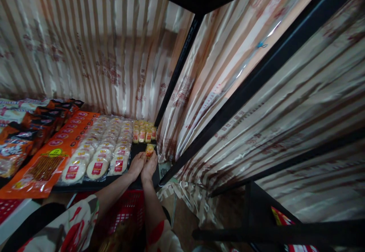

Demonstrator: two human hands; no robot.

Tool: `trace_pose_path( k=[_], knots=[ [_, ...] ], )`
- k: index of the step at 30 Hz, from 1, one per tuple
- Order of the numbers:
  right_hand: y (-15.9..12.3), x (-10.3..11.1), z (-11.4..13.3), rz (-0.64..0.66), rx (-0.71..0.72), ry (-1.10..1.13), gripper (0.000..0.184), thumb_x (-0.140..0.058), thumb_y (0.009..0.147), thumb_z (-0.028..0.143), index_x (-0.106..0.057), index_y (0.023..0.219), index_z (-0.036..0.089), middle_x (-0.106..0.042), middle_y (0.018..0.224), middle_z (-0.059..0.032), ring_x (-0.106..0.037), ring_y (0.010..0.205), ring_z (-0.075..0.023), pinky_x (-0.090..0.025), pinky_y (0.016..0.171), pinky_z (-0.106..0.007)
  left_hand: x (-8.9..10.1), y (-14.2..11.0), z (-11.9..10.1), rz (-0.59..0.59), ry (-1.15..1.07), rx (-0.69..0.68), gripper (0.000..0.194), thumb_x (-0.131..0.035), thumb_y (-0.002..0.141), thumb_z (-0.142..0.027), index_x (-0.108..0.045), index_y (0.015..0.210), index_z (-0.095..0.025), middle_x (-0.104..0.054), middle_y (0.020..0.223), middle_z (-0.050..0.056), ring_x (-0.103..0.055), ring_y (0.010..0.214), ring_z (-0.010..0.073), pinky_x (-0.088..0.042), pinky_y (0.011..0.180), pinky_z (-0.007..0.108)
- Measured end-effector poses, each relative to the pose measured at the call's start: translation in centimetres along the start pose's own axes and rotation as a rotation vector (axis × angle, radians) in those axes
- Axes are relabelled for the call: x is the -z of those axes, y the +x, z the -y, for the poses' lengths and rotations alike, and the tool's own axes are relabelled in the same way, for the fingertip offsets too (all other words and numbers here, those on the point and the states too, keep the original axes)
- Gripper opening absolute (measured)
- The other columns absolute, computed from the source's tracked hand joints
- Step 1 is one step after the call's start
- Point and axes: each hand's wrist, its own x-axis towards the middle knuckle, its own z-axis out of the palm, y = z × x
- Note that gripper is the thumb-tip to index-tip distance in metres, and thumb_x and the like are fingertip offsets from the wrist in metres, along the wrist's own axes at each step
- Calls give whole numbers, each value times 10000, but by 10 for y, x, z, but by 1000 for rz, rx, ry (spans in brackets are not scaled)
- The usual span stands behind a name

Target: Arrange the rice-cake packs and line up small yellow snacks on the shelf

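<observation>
A small yellow snack packet (149,150) with a red label sits between my hands at the front right of the dark shelf (136,150). My right hand (149,167) is closed on it from the right. On its left side, the closed fingers of my left hand (137,164) hold it too, with the fingertips partly hidden. Just beyond are rows of similar yellow snack packets (142,135) in the shelf's back corner. Left of my hands, round white crackers (119,162) in clear wrappers with red labels lie in overlapping columns.
Large orange snack bags (54,157) and orange-black bags (15,149) fill the shelf's left. Below my arms is a red plastic basket (129,206) with items inside. Black metal posts (182,67) frame the corner, with striped curtain (114,54) behind.
</observation>
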Motion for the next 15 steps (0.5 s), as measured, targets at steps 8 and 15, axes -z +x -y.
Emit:
trace_pose_path(
  k=[8,15],
  knots=[
    [4,-7,-3,-6,0,95,472,-382,788,133,-446,1255,111,-559,1202,-191,-504,1164,-248,-409,965,-390,-9,16,2,0,-216,42,259,-485,738,-370,-633,817,-172,-699,933,74,-638,899,195,-466,876,315],
    [11,-11,-5,11,-14,180,345,-373,831,201,-484,1153,144,-578,1160,-163,-550,1044,-208,-442,920,-366,-18,29,1,19,-308,68,194,-522,743,-336,-619,799,-178,-709,891,59,-648,874,188,-486,836,302]
  ],
)
